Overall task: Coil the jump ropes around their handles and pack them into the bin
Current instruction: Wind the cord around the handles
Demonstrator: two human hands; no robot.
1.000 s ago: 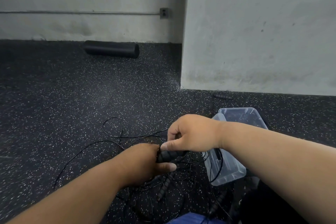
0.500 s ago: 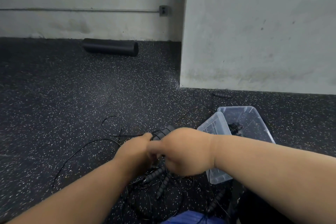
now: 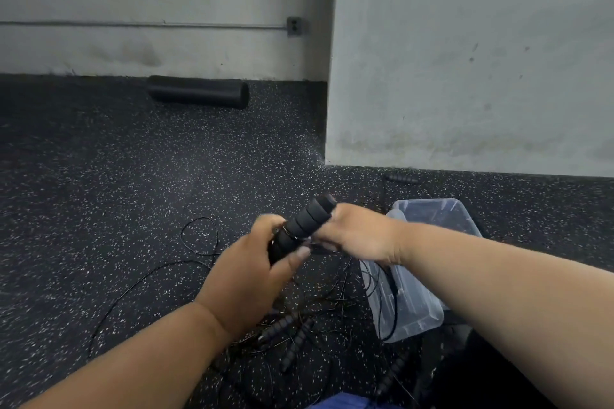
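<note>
In the head view, your left hand [image 3: 252, 279] has tilted the black handle [image 3: 300, 229] upright at frame centre, gripping it, while your right hand [image 3: 352, 236] pinches the cord beside it, so winding has begun; the bin [image 3: 432, 315] waits lower right.

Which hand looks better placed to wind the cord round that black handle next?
Probably the right hand: it sits at the cord end beside the handle. The left hand grips the handle's lower part, so it steadies.
</note>
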